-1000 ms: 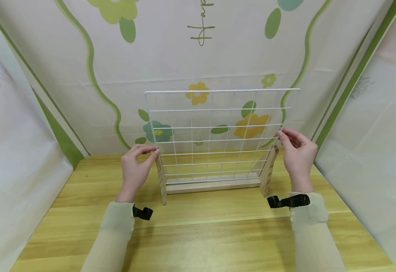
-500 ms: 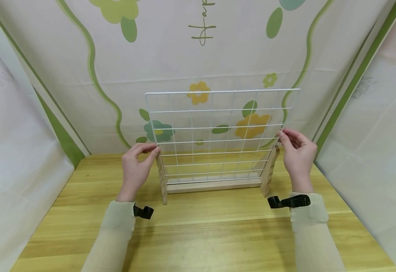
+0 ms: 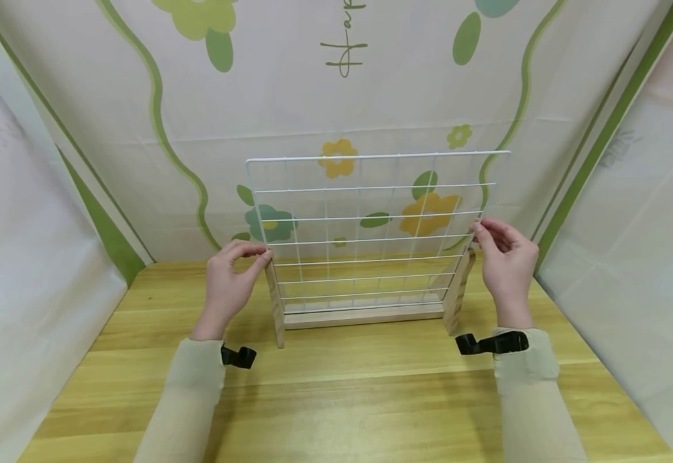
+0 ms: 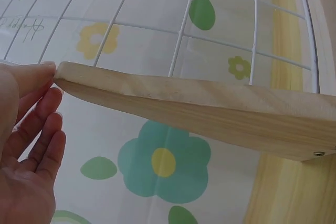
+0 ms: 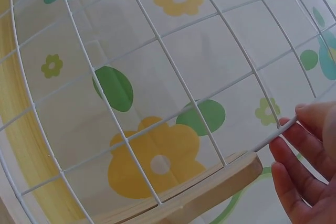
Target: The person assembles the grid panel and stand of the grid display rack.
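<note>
A white wire grid panel (image 3: 378, 155) stands upright in a pale wooden stand, its lower edge behind the front bar (image 3: 365, 317). With thumb and fingertips my left hand (image 3: 229, 283) pinches the panel's left edge, right at the tip of the left wooden side piece (image 4: 210, 103). On the opposite side my right hand (image 3: 508, 263) pinches the edge wire of the panel just above the right side piece (image 5: 223, 183). In the right wrist view, thumb and index finger close on that wire while the other fingers curl loosely below. Both palms are off the stand.
The stand rests on a wood-grain table (image 3: 348, 411). A white cloth backdrop (image 3: 290, 96) with printed flowers hangs close behind it. White cloth side walls (image 3: 24, 257) enclose the table left and right. Black straps (image 3: 510, 342) circle both sleeved wrists.
My left wrist and forearm have shifted slightly to the left, with the fingertips staying at the panel's edge. The panel, the stand and my right hand keep their places.
</note>
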### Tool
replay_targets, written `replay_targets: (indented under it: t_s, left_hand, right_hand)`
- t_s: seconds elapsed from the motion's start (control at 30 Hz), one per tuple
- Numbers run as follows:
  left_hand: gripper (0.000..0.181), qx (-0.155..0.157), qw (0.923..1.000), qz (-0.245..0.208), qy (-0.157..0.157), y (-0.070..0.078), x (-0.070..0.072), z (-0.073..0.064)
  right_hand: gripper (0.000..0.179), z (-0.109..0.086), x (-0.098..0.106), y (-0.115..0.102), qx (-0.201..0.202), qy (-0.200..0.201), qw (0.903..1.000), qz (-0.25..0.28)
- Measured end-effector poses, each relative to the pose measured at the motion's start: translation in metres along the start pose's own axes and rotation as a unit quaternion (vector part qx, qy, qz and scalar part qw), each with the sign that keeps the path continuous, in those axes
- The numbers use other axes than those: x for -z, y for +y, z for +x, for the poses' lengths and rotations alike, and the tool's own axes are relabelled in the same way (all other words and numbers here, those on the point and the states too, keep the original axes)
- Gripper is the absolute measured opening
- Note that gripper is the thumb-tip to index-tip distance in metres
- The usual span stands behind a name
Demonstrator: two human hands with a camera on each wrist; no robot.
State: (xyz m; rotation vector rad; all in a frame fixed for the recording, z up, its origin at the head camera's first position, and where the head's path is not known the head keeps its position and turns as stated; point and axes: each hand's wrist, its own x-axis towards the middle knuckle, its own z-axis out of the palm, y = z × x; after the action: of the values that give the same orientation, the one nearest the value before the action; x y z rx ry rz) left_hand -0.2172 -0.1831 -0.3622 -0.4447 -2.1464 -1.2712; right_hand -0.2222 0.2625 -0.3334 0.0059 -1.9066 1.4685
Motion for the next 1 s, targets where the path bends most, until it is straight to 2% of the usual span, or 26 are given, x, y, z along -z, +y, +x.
replay_targets:
  t_s: [0.3, 0.5, 0.63, 0.8, 1.0]
  left_hand:
    - [0.008, -0.019, 0.9995, 0.003, -0.025, -0.003, 0.003, 0.006]
    - [0.011, 0.008, 0.9990, -0.017, -0.040, -0.002, 0.004, 0.002]
    - [0.013, 0.029, 0.9987, -0.032, -0.028, -0.002, 0.001, -0.003]
    - [0.014, 0.041, 0.9980, -0.049, 0.004, 0.003, -0.006, -0.008]
    - [0.016, 0.044, 0.9970, -0.061, 0.021, 0.027, -0.009, -0.010]
  right_hand:
    - [0.030, 0.002, -0.001, -0.001, -0.002, -0.007, 1.0000, 0.001]
    - [0.027, 0.000, -0.002, 0.000, 0.004, -0.017, 0.9998, 0.009]
    - [0.026, -0.001, -0.003, 0.002, 0.013, -0.020, 0.9997, 0.009]
    - [0.034, -0.001, -0.001, 0.008, -0.005, -0.025, 0.9996, -0.008]
    - [0.036, -0.001, 0.002, 0.019, -0.042, -0.047, 0.9979, 0.016]
